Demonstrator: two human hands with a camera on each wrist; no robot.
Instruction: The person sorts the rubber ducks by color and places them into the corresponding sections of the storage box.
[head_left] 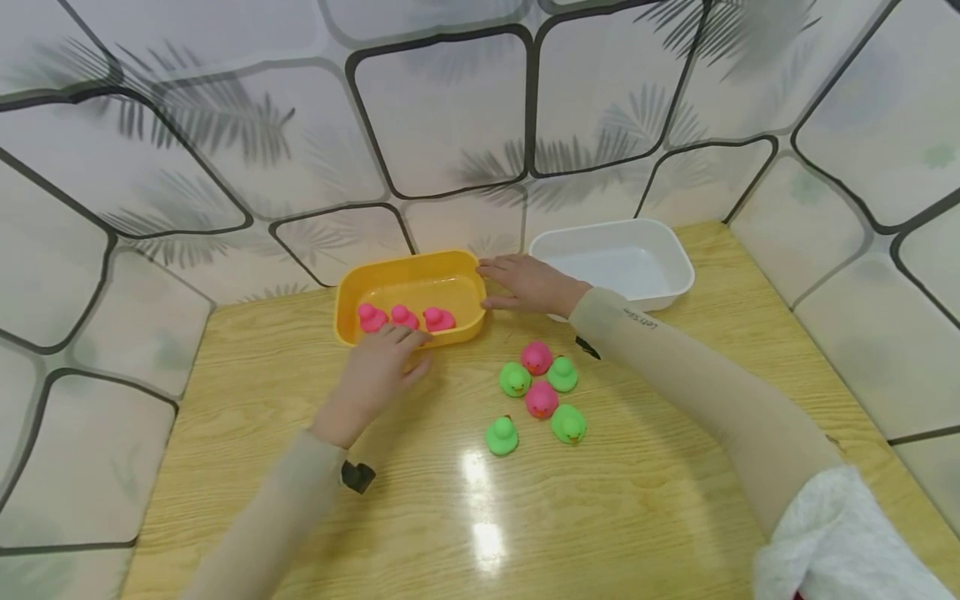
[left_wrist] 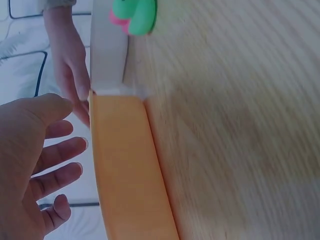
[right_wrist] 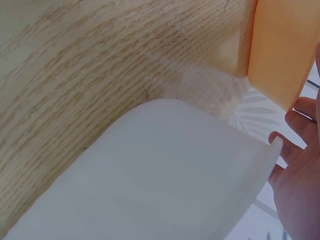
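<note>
Nearest, the worktop (head_left: 420, 517) gives moving room around 6 loose ducks (head_left: 542, 401), 4 green and 2 pink. Beyond them, the left hand (head_left: 378, 367), fingers loosely spread, lies at the near rim of the yellow tray (head_left: 442, 287), with 3 pink ducks (head_left: 405, 317) just inside. The right hand (head_left: 532, 283), fingers relaxed, seems to touch that tray's right edge, near the white tray (head_left: 615, 258) by the wall (head_left: 450, 117).

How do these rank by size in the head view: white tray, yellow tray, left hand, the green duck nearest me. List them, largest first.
1. White tray and yellow tray: too alike to rank; the right arm partly covers the white one.
2. Left hand
3. Green duck
</note>
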